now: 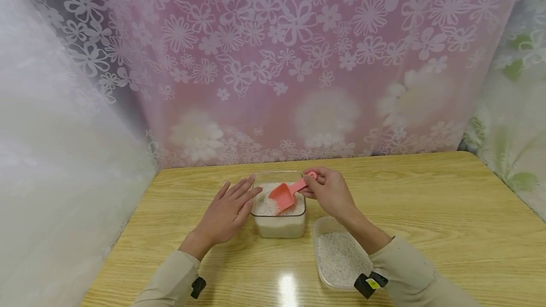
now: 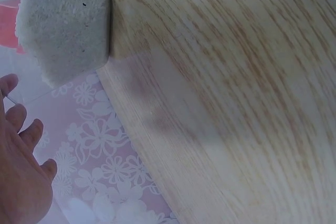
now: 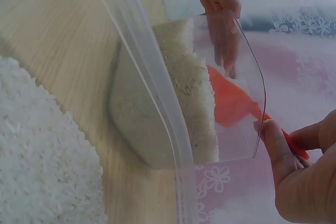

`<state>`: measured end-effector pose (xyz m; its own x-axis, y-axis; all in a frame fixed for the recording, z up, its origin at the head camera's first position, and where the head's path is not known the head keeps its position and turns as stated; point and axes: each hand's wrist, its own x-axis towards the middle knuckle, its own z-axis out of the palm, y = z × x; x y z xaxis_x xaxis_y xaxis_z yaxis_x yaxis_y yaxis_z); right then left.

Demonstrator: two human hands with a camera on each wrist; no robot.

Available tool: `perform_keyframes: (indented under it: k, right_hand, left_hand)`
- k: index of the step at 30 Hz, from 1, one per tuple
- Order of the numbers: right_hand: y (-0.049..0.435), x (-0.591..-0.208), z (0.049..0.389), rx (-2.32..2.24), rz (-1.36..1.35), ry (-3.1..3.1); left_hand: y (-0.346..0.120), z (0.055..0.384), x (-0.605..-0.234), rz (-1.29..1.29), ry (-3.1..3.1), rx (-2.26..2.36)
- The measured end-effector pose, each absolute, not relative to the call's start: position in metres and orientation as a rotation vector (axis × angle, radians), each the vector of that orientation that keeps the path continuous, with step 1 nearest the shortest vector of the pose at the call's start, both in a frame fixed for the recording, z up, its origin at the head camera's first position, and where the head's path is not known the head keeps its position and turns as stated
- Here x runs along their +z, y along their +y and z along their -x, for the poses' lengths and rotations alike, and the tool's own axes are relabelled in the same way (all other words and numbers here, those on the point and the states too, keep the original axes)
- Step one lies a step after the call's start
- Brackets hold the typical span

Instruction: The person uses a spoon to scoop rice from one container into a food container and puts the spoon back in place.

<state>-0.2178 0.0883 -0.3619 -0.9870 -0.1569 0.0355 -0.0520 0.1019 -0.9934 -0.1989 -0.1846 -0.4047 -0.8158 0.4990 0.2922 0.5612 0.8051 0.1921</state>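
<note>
A clear square container [image 1: 279,231] holds white rice [image 1: 265,205] and stands near the middle of the table. My right hand [image 1: 332,193] pinches the handle of a pink scoop [image 1: 282,196] between thumb and fingers. The scoop's bowl sits inside the container, its front edge down in the rice, as the right wrist view also shows with the scoop [image 3: 231,100] behind the clear wall. My left hand [image 1: 228,212] lies with spread, straight fingers against the container's left rim. In the left wrist view that hand [image 2: 23,166] shows beside the container's rice [image 2: 68,24].
A second, translucent plastic tub [image 1: 317,250] with rice in it stands in front of the container, to the right, partly under my right forearm. The wooden table [image 1: 448,212] reaches back to a pink flowered curtain [image 1: 273,84]. Pale curtains hang at both sides.
</note>
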Motion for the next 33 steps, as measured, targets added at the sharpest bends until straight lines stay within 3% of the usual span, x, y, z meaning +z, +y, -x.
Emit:
perform_keyframes:
  k: [33]
  right_hand:
    - [0.131,-0.353,0.191,-2.401,-0.005,1.618]
  left_hand:
    - [-0.189,0.190,-0.404,0.844,-2.745,-0.460]
